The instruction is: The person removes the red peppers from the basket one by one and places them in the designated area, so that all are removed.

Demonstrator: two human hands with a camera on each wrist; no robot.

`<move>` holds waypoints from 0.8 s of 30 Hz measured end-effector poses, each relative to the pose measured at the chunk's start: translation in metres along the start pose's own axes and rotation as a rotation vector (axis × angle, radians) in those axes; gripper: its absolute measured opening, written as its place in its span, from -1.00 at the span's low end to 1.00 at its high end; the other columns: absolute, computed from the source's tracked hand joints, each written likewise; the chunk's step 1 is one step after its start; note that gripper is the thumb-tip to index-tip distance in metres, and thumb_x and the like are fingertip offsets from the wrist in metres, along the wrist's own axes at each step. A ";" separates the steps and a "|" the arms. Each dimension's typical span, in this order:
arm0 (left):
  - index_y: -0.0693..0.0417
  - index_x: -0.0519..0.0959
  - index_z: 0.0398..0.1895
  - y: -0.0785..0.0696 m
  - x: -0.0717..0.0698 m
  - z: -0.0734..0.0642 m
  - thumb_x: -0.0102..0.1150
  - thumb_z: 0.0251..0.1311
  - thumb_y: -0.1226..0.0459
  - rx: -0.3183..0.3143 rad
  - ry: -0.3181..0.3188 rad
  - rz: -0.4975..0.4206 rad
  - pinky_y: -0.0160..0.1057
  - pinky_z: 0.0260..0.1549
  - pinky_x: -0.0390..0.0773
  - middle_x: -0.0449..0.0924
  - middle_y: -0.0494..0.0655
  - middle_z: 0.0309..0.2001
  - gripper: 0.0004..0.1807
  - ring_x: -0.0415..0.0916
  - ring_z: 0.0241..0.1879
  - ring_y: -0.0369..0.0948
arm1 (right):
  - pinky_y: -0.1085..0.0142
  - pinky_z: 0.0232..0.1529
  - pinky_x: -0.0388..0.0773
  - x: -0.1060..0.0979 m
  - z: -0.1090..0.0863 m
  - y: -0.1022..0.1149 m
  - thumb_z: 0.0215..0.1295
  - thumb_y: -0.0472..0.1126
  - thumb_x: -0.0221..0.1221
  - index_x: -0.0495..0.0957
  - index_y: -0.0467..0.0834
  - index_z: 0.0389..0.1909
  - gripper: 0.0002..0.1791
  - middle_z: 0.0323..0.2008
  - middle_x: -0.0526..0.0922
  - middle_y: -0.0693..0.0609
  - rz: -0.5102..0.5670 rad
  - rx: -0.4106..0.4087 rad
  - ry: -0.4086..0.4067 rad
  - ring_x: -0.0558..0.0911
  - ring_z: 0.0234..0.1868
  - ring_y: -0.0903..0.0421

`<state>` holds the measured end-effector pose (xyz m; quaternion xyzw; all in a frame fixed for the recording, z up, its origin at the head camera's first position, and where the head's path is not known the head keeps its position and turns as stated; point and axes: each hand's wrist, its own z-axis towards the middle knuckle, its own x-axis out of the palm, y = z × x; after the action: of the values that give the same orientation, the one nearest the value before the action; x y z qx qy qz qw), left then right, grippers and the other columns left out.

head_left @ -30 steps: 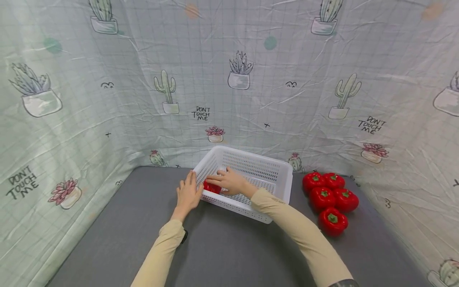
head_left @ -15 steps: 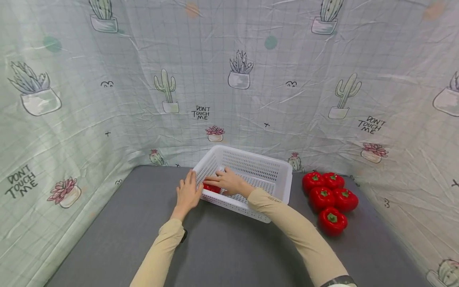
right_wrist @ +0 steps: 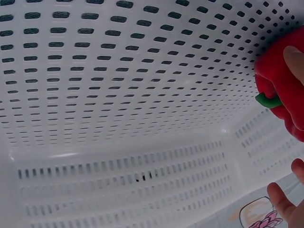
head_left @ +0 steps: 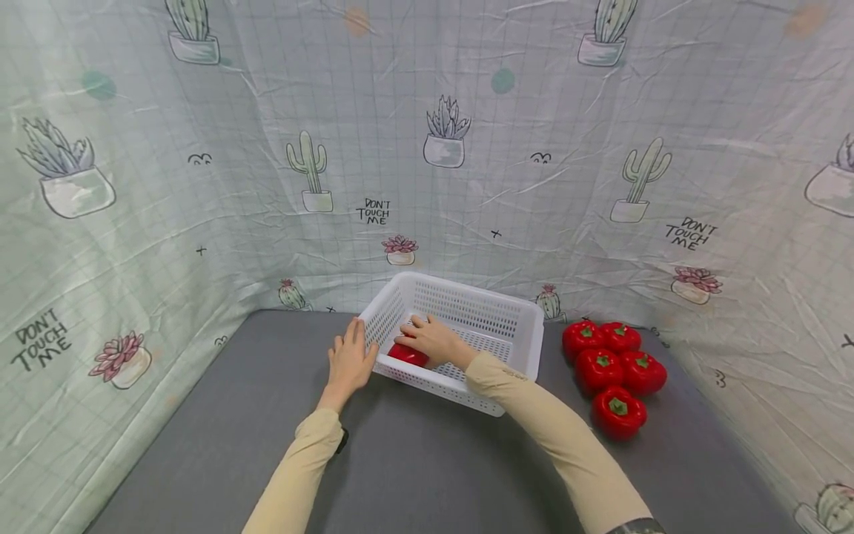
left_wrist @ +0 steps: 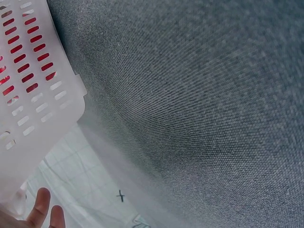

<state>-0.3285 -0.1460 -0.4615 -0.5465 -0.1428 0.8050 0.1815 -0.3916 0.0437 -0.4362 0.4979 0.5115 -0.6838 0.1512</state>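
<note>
Inside the white slotted plastic basket [head_left: 477, 293], a red bell pepper [head_left: 408, 357] lies near the left end. My right hand [head_left: 437, 343] reaches in over the front rim and holds this pepper. The right wrist view shows the thumb [right_wrist: 295, 61] against the red skin and the green stem turned sideways; other fingers there stick out below the pepper. At the basket's left front corner my left hand [head_left: 349, 360] rests on the rim, fingers extended along the outside. Red shows through the basket slots in the left wrist view.
Several red bell peppers [head_left: 600, 369] stand grouped on the grey table [head_left: 427, 475], right of the basket. A cactus-print curtain [head_left: 494, 193] hangs behind and along both sides, close to the basket's back edge.
The right hand and the pepper have shifted slightly to the right, away from the basket's left wall, and more of the pepper shows. My left hand stays at the rim.
</note>
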 end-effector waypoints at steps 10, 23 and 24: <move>0.22 0.08 0.32 0.002 0.004 -0.001 -0.17 0.24 0.11 0.000 -0.001 0.000 0.16 -0.19 0.23 0.05 0.15 0.34 -0.37 0.20 0.02 0.20 | 0.07 0.13 0.32 0.004 -0.007 0.000 -0.12 0.27 0.21 0.11 0.12 0.30 -0.08 0.27 0.25 0.19 0.041 0.040 0.064 0.24 0.22 0.06; 0.26 0.10 0.30 0.002 0.004 0.000 -0.18 0.22 0.08 0.018 -0.031 -0.005 0.17 -0.21 0.24 0.08 0.18 0.32 -0.36 0.22 0.01 0.21 | 0.03 0.08 0.33 0.008 -0.019 -0.013 -0.18 0.21 0.29 0.20 0.07 0.21 -0.13 0.15 0.40 0.16 0.117 0.076 0.048 0.28 0.17 0.04; 0.25 0.10 0.30 0.002 0.004 0.000 -0.19 0.22 0.08 0.019 -0.034 -0.007 0.16 -0.22 0.24 0.08 0.18 0.32 -0.35 0.22 0.00 0.21 | 0.04 0.08 0.34 0.008 -0.020 -0.014 -0.18 0.22 0.28 0.21 0.07 0.21 -0.14 0.15 0.40 0.16 0.112 0.076 0.049 0.28 0.18 0.04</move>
<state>-0.3301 -0.1462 -0.4656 -0.5307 -0.1400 0.8147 0.1870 -0.3946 0.0693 -0.4354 0.5477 0.4599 -0.6809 0.1576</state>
